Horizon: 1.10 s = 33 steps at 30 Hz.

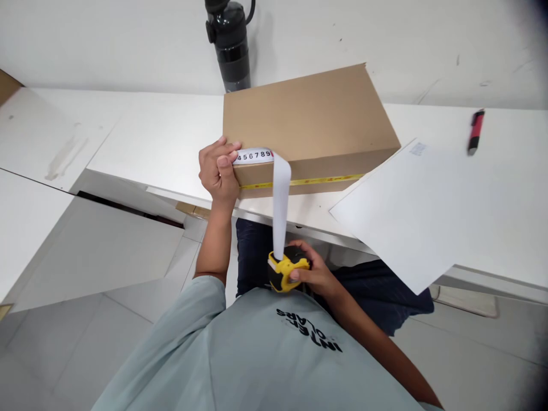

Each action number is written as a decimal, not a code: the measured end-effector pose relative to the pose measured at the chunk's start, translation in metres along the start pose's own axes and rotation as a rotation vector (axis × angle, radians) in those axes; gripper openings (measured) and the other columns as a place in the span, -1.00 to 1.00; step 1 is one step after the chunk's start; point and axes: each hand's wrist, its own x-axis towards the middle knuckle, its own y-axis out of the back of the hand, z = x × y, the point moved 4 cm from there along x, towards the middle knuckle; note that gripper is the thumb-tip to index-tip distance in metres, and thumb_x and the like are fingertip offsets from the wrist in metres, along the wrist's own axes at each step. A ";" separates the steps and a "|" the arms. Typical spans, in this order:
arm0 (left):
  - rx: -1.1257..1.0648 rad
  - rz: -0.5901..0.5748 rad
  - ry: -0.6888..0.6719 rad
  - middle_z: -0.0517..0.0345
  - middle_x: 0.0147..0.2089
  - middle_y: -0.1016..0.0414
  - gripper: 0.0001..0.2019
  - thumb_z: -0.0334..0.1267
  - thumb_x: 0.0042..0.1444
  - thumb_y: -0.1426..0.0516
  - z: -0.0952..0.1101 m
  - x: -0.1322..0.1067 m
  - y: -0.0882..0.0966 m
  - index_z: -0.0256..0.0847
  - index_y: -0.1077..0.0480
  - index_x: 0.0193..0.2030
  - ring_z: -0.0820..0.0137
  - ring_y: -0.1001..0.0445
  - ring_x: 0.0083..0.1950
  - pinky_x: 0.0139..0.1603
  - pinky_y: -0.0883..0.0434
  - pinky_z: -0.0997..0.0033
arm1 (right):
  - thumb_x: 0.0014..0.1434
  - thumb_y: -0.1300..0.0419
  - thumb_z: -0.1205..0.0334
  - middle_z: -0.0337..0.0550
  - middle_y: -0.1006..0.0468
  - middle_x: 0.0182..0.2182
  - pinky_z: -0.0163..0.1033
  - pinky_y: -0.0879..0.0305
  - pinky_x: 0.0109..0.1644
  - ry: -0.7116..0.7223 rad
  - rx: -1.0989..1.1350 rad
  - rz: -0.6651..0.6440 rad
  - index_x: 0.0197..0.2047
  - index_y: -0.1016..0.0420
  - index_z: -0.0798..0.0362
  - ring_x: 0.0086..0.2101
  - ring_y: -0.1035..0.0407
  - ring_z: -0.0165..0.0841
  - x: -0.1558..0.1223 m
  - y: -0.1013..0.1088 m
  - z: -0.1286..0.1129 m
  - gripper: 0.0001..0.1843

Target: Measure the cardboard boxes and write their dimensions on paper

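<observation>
A closed brown cardboard box lies on the white table, with yellow printed tape along its front side. At its near left corner my left hand is closed on the end of a white measuring tape blade, pressing it against the box. Black numbers up to 9 show on the blade along the box's front edge; past them it bends down, its plain back facing me. Near my lap, my right hand is wrapped round the yellow and black tape measure from which the blade runs out.
A black bottle stands behind the box against the wall. White paper sheets lie to the right, one corner hanging over the front edge of the table. Farther right is a red and black marker or cutter.
</observation>
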 end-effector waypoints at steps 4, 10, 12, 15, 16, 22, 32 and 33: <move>0.075 0.021 -0.051 0.07 -0.08 -0.64 -0.42 0.02 0.63 0.28 0.012 0.008 0.008 -0.11 -0.48 -0.15 0.24 -0.62 0.24 0.30 -0.57 -0.19 | -0.24 -0.63 -0.22 -0.15 -0.61 -0.24 -0.25 -0.45 -0.33 0.035 0.208 -0.002 0.00 -0.51 -0.08 -0.35 -0.49 -0.31 -0.025 0.009 -0.032 -0.20; -0.064 -0.025 -0.202 0.12 -0.13 -0.71 -0.60 -0.05 0.59 0.03 0.020 0.027 0.025 -0.10 -0.55 -0.15 0.25 -0.65 0.11 0.19 -0.58 0.00 | 0.18 -0.37 -0.24 -0.12 -0.67 -0.12 -0.43 0.00 -0.66 0.094 0.460 -0.102 -0.01 -0.67 -0.14 -0.60 -0.15 -0.55 -0.053 0.024 -0.091 -0.55; -0.059 -0.079 -0.288 0.14 -0.12 -0.73 -0.67 -0.12 0.56 -0.03 0.022 0.035 0.029 -0.10 -0.57 -0.15 0.27 -0.66 0.05 0.12 -0.58 0.09 | 0.25 -0.30 -0.23 -0.11 -0.68 -0.03 -0.49 0.17 -0.69 0.102 0.437 -0.078 0.03 -0.66 -0.20 -0.59 -0.03 -0.57 -0.056 0.031 -0.107 -0.59; 0.014 -0.158 -0.411 0.14 -0.13 -0.75 -0.71 -0.19 0.52 -0.06 0.024 0.047 0.035 -0.10 -0.57 -0.18 0.28 -0.67 -0.03 0.04 -0.56 0.15 | 0.38 -0.09 -0.33 -0.04 -0.61 0.18 -0.57 0.38 -0.70 0.170 0.416 -0.007 0.08 -0.64 -0.21 -0.55 0.01 -0.58 -0.057 0.041 -0.130 -0.49; 0.036 -0.175 -0.441 0.13 -0.14 -0.76 -0.71 -0.20 0.52 -0.06 0.024 0.050 0.037 -0.10 -0.56 -0.20 0.28 -0.67 -0.04 0.03 -0.56 0.15 | 0.38 -0.05 -0.35 0.00 -0.57 0.24 -0.60 0.40 -0.71 0.199 0.439 0.005 0.10 -0.63 -0.18 -0.54 -0.02 -0.59 -0.058 0.044 -0.136 -0.44; 0.116 -0.212 -0.470 0.07 -0.17 -0.76 -0.69 -0.18 0.50 -0.06 0.023 0.057 0.040 -0.10 -0.51 -0.27 0.25 -0.67 -0.11 -0.02 -0.54 0.12 | 0.22 -0.35 -0.24 0.14 -0.34 0.45 -0.69 -0.21 -0.55 0.368 0.771 -0.210 0.45 -0.34 -0.12 -0.40 -0.37 -0.67 -0.053 0.058 -0.167 -0.17; 0.156 -0.178 -0.428 0.03 -0.20 -0.77 -0.66 -0.15 0.50 -0.06 0.020 0.056 0.038 -0.11 -0.52 -0.31 0.26 -0.68 -0.14 -0.04 -0.55 0.14 | 0.10 -0.46 -0.32 -0.10 -0.66 0.04 -0.51 -0.27 -0.67 0.507 0.321 0.205 0.10 -0.54 -0.10 -0.48 -0.43 -0.53 -0.013 0.101 -0.202 -0.34; 0.153 -0.173 -0.433 0.03 -0.21 -0.77 -0.67 -0.15 0.49 -0.07 0.020 0.055 0.038 -0.12 -0.53 -0.30 0.26 -0.69 -0.14 -0.04 -0.56 0.15 | 0.09 -0.47 -0.30 -0.15 -0.68 -0.05 -0.50 -0.26 -0.67 0.528 0.267 0.289 0.05 -0.54 -0.10 -0.48 -0.45 -0.51 -0.013 0.105 -0.205 -0.39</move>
